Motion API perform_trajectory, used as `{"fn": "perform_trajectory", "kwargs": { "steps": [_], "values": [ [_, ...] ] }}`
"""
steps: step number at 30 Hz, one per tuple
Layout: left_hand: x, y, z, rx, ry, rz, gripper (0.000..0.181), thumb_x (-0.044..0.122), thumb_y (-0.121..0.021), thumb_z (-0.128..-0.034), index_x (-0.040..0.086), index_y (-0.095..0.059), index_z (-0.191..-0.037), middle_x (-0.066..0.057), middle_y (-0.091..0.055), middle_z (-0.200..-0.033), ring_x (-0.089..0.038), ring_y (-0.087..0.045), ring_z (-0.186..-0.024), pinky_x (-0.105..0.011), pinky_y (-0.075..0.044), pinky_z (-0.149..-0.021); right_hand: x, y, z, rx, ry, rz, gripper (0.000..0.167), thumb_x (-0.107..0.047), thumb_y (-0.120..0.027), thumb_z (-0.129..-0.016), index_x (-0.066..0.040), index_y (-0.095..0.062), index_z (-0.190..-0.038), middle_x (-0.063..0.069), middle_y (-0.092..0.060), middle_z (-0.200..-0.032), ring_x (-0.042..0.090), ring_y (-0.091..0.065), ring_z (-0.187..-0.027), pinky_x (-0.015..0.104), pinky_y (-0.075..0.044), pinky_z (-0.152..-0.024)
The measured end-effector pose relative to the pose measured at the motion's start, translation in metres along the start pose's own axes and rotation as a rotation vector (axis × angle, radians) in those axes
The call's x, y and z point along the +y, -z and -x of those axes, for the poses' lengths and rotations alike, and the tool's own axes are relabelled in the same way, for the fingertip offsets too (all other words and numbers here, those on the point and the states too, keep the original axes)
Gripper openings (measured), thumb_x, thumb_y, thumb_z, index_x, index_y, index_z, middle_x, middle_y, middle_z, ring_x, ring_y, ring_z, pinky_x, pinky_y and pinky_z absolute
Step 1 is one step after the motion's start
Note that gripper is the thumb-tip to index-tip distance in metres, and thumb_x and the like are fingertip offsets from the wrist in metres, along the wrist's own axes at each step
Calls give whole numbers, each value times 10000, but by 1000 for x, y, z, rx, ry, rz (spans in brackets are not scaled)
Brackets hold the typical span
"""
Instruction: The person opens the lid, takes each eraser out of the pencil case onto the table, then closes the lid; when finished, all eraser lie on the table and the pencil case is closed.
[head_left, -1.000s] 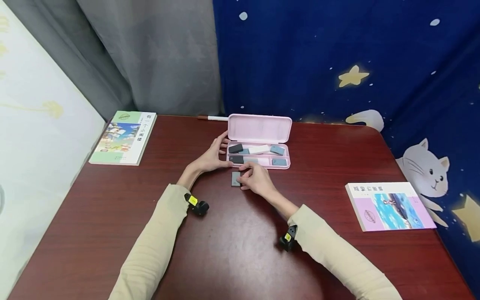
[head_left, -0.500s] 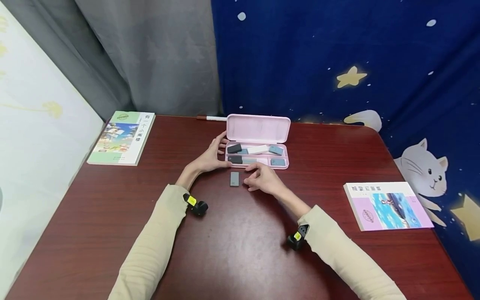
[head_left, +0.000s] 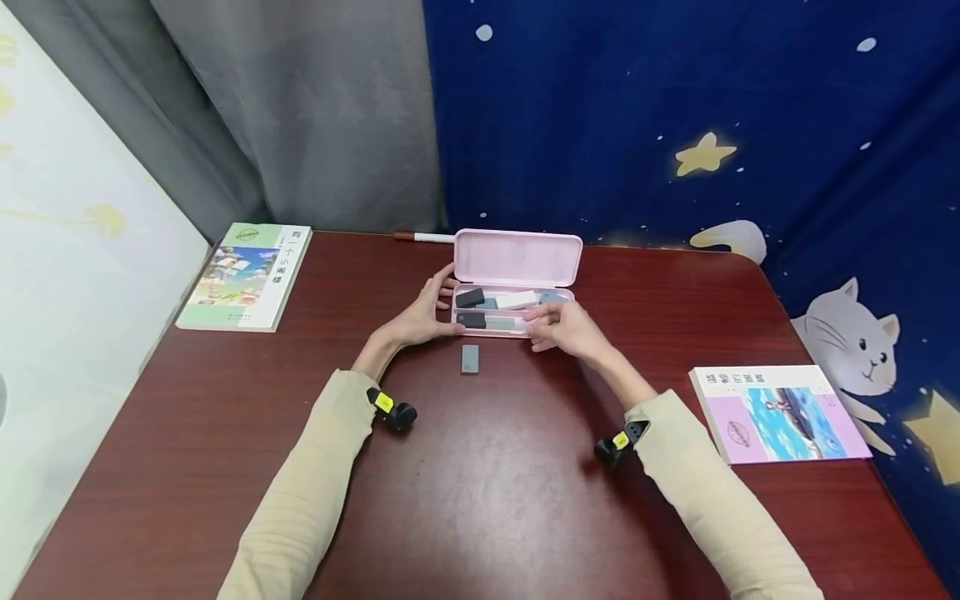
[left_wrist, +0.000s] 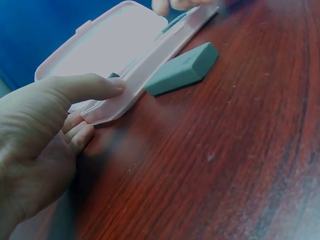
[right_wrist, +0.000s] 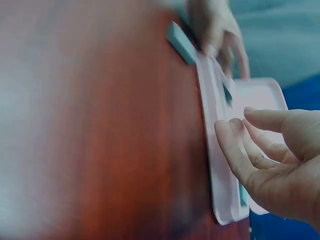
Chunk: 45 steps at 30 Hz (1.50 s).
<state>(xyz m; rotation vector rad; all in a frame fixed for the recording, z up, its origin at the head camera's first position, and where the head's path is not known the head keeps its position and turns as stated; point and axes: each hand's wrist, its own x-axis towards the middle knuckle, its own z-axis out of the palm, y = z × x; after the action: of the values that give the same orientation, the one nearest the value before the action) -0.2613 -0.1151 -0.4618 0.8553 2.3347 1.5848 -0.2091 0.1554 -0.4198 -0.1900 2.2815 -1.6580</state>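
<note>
Before grey and blue curtains (head_left: 570,108), the shiny desk (head_left: 480,500) carries an open pink case (head_left: 517,258), gripped by the left hand (head_left: 422,318); the right hand (head_left: 567,329) is above it, fingers relaxed. A grey block (head_left: 469,359) lies just in front.

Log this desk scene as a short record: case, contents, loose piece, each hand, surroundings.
Case: pink case, lid raised
Far compartment: dark block, white block, bluish pieces
Near compartment: black block, greyish piece; right part hidden by a hand
Loose piece: grey block, on the table in front of the case
Left hand: grips the case's left end
Right hand: over the case's right part, nothing visible in its fingers
Surroundings: green-and-white book at left, purple-and-white book at right
</note>
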Motion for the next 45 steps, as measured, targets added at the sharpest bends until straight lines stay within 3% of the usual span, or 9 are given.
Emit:
{"fn": "perform_trajectory", "kwargs": {
  "steps": [6, 12, 16, 22, 28, 35, 37, 40, 45],
  "values": [
    [-8, 1, 2, -9, 34, -55, 1089, -4, -767, -779, 74, 10, -1537, -204, -259, -1376, -323, -290, -1265, -427, -349, -1016, 3, 15, -14, 67, -17, 68, 236, 36, -633, -894, 141, -630, -1105, 308, -660, -982, 185, -678, -682, 374, -574, -692],
    [-5, 1, 1, -17, 36, -59, 1094, 17, -767, -785, 95, 19, -1541, -199, -255, -1379, -316, -284, -1270, -427, -343, -1021, -2, 28, -21, 140, 3, 228, 191, -7, -662, -890, 90, -672, -1054, 248, -693, -917, 249, -702, -692, 331, -575, -647],
    [5, 2, 4, -7, 35, -42, 1071, -29, -748, -785, 38, 18, -1530, -257, -244, -1376, -376, -275, -1267, -480, -334, -1019, -6, 38, -27, 195, 55, 341, 184, -15, -659, -887, 66, -689, -1049, 220, -705, -903, 298, -705, -737, 343, -574, -671],
    [29, 3, 11, -35, 40, -13, 1028, -60, -728, -786, -57, 11, -1501, -332, -219, -1380, -445, -257, -1270, -525, -314, -1026, -2, 45, -35, 288, 153, 546, 156, 3, -670, -833, 14, -733, -975, 151, -716, -856, 229, -677, -763, 251, -509, -652],
    [15, 2, 11, -25, 17, -8, 1039, -69, -737, -773, -41, -1, -1506, -316, -221, -1384, -441, -259, -1261, -529, -311, -1021, 9, 33, -40, 279, 225, 644, 139, 44, -669, -826, 8, -732, -945, 138, -696, -874, 242, -645, -796, 352, -504, -733],
    [-10, 3, 2, -5, 17, -25, 1093, -9, -780, -772, 84, -11, -1543, -217, -263, -1387, -349, -296, -1260, -463, -342, -1012, 3, 28, -42, 287, 115, 742, 164, -21, -675, -847, -47, -728, -1000, 144, -667, -995, 272, -606, -966, 449, -492, -796],
    [-10, 4, 1, -5, 8, -10, 1092, -14, -780, -771, 77, -13, -1544, -236, -254, -1399, -371, -296, -1267, -487, -340, -1021, 0, 31, -42, 277, 69, 767, 185, -62, -677, -861, -76, -720, -1040, 125, -681, -1028, 272, -607, -1002, 480, -491, -794],
    [4, 3, 2, -6, -3, 14, 1069, -38, -771, -772, 29, -29, -1539, -286, -232, -1412, -416, -293, -1275, -521, -337, -1026, -2, 35, -40, 249, 33, 797, 217, -102, -676, -874, -101, -707, -1089, 102, -697, -1045, 269, -613, -1015, 506, -490, -786],
    [-1, 1, 2, 22, -14, 12, 1057, -49, -774, -759, 16, -64, -1539, -272, -252, -1406, -375, -318, -1267, -471, -372, -1011, -4, 37, -39, 223, 43, 821, 230, -110, -681, -872, -117, -713, -1100, 118, -690, -1022, 287, -615, -969, 507, -490, -753]
  ]
}}
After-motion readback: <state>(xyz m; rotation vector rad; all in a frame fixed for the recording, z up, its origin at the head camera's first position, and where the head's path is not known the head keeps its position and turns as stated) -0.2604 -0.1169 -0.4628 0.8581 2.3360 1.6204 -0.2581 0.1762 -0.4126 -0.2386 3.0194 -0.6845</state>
